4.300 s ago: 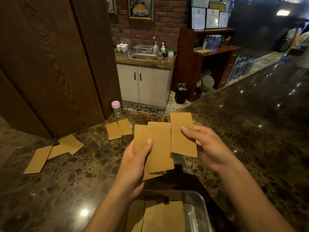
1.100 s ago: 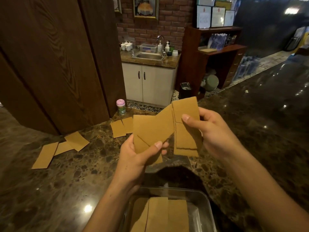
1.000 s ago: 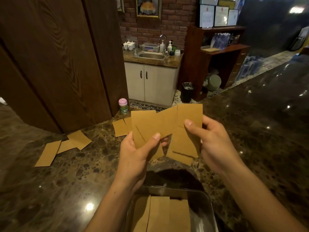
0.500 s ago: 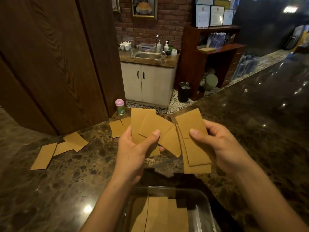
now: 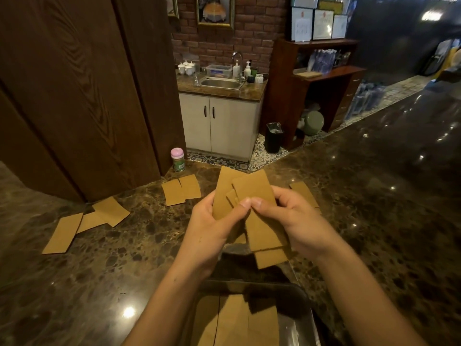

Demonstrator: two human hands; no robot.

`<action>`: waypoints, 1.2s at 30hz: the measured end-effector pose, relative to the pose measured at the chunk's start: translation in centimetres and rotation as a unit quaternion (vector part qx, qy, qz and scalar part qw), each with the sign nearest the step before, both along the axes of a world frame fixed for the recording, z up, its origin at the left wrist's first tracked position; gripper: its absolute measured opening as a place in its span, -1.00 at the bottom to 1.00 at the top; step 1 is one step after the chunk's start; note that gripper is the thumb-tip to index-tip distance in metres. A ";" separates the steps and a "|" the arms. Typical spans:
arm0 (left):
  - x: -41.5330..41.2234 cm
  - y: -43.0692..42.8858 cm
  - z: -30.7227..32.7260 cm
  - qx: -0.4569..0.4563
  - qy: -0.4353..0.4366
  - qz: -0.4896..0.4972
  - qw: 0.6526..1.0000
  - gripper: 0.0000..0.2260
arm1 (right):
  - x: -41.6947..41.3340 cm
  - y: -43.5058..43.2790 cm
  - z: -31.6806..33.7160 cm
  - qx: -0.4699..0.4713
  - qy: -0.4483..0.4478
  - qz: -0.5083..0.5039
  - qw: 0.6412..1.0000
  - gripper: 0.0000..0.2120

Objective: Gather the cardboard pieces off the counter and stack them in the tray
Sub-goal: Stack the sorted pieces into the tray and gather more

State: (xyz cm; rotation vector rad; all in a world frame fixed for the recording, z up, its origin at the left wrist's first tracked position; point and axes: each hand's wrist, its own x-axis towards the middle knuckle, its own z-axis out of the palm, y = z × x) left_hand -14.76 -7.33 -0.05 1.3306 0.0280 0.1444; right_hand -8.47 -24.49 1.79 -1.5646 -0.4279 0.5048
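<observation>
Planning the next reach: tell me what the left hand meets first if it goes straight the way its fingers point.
Probably nothing on the counter: the left hand points up and right into the held cardboard pieces, then the right hand.

Dark wood panelling stands at left. A brick wall backs a white sink cabinet; a wooden shelf unit stands beside it. Patterned floor tiles lie below.

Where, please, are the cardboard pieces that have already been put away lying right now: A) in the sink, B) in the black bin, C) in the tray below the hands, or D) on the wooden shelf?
C: several cardboard pieces lie flat inside the tray.
</observation>
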 end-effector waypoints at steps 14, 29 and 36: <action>-0.7 0.1 -1.1 0.008 0.028 -0.044 0.999 -0.76 | -0.5 0.9 0.0 0.121 0.029 -0.102 0.987 -0.72; -1.9 1.8 -0.3 -0.232 0.079 -0.132 0.961 -0.68 | -2.2 -3.5 1.1 -0.215 -0.708 0.233 0.631 -0.76; -1.9 1.2 -0.7 -0.091 0.020 -0.032 0.995 -0.65 | -2.9 -3.4 3.9 -0.148 -0.394 0.118 0.899 -0.70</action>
